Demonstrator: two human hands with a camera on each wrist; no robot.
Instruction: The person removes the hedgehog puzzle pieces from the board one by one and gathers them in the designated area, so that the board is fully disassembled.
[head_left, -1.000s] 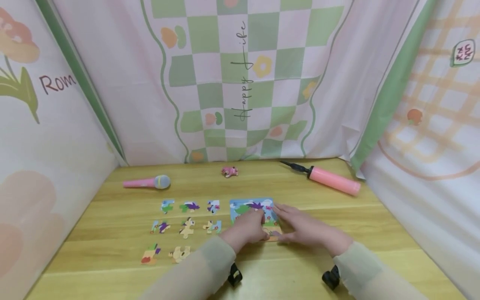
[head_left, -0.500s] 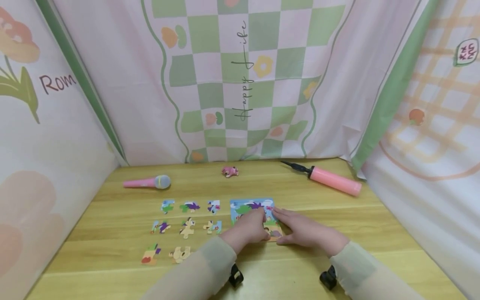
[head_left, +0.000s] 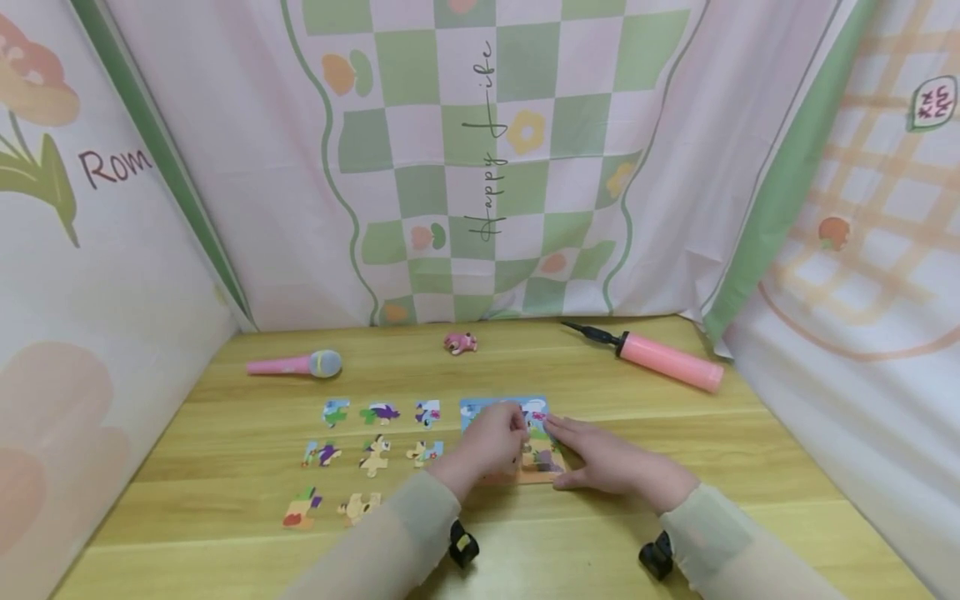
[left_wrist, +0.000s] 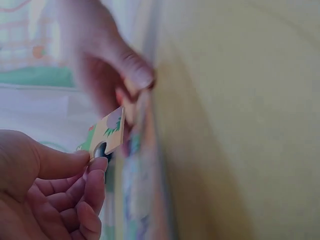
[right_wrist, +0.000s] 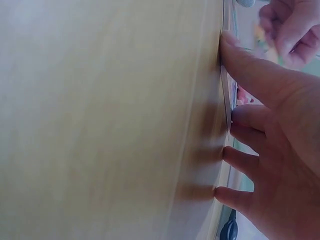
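Note:
My left hand [head_left: 489, 440] is raised a little above the puzzle board [head_left: 501, 480]. In the left wrist view its thumb and index finger pinch a jigsaw piece [left_wrist: 114, 129] with a tan, green and grey print, tilted on edge. My right hand [head_left: 611, 460] lies along the right side of the board, fingers spread and thumb at the near corner; the right wrist view shows its fingertips [right_wrist: 220, 192] down at the table. The left hand covers the board's middle. Several loose jigsaw pieces, one a tan piece [head_left: 373, 457], lie in rows left of the board.
A pink toy microphone [head_left: 288, 366] lies at the back left of the wooden table [head_left: 585, 542]. Farther back sits a small pink figurine [head_left: 460, 343]. A pink hand pump [head_left: 667, 362] lies at the back right. Printed curtains [head_left: 285, 208] enclose the table.
My left hand has lifted from the board's lower middle and shifted slightly up and left, now with a piece in its pinch. The right hand has slid slightly outward and stays at the board's edge.

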